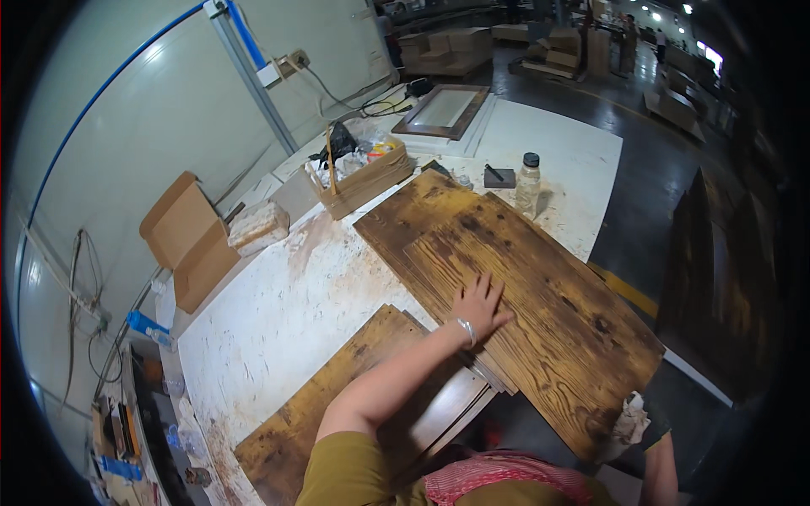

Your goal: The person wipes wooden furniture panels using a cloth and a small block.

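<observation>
while the left hand (479, 305) lies flat with fingers spread on the stained wooden board (515, 312), palm down near the board's middle, the right hand (634, 419) sits at the board's near corner, toward five o'clock, closed around a crumpled pale rag (626, 422); the rag hides its fingers, so the exact grip cannot be told. the board rests on the white, paint-smeared worktable (278, 320), its long axis running from about eleven o'clock, by the cardboard tray of supplies (359, 177), down to about five o'clock, where its end overhangs the table edge. the left hand is the nearer to the board's centre and bears on it; the right touches only the near end, so the unwiped length of the board lies away from the rag toward eleven o'clock. a second stained panel (337, 396) lies on the table at seven o'clock of the left hand, partly under the forearm. a small clear bottle with a dark cap (528, 181) stands at twelve o'clock, just beyond the board's far end. an open cardboard box (190, 240) lies at nine o'clock, well apart.
</observation>
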